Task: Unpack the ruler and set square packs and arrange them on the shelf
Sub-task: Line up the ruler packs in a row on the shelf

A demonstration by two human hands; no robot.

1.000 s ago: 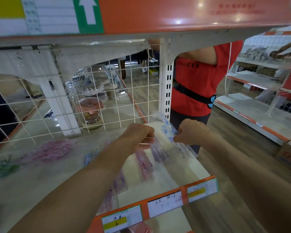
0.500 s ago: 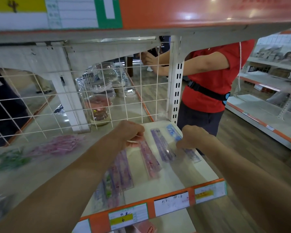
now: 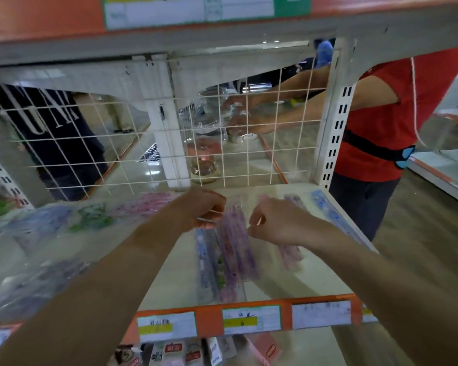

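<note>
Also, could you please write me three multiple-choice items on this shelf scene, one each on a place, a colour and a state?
1. The blue ruler lies: A) along the right edge of the shelf B) on the floor C) in a box.
2. The shirt seen on the right is: A) green B) red C) white.
3. The left hand and right hand are: A) flat on the shelf B) curled on the ruler pack C) hanging down.
Answers: 1 A, it runs along that edge; 2 B, plainly red; 3 B, both pinch the pack's top.
</note>
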